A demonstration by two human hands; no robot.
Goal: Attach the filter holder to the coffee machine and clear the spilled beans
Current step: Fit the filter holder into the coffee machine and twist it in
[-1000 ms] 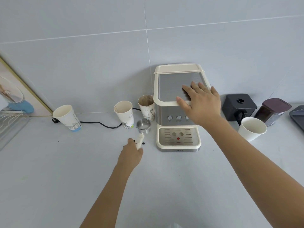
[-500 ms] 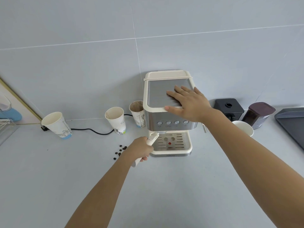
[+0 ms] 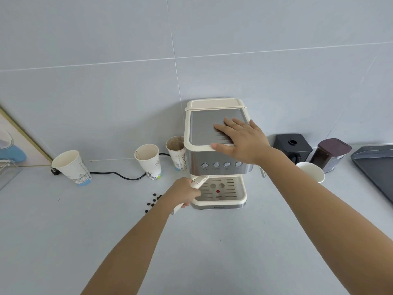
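Dark spilled coffee beans (image 3: 153,201) are lying on the grey desk (image 3: 212,252). Left hand (image 3: 184,192) fingers are gripping the cream-handled filter holder (image 3: 196,184) under the cream-and-steel coffee machine (image 3: 217,154). Right hand (image 3: 240,139) is resting flat, fingers spread, on top.

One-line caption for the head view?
Left hand holds the filter holder under the coffee machine, right hand steadying its top, beans spilled beside.

Counter (image 3: 223,252) in front of coffee machine (image 3: 217,158) open — wide passage. Left side: spilled beans (image 3: 153,201), three paper cups (image 3: 148,160) and cable (image 3: 119,175) crowd the wall. Right side tight — white cup (image 3: 311,171), black box (image 3: 293,145), jar (image 3: 329,154), tray (image 3: 376,169).
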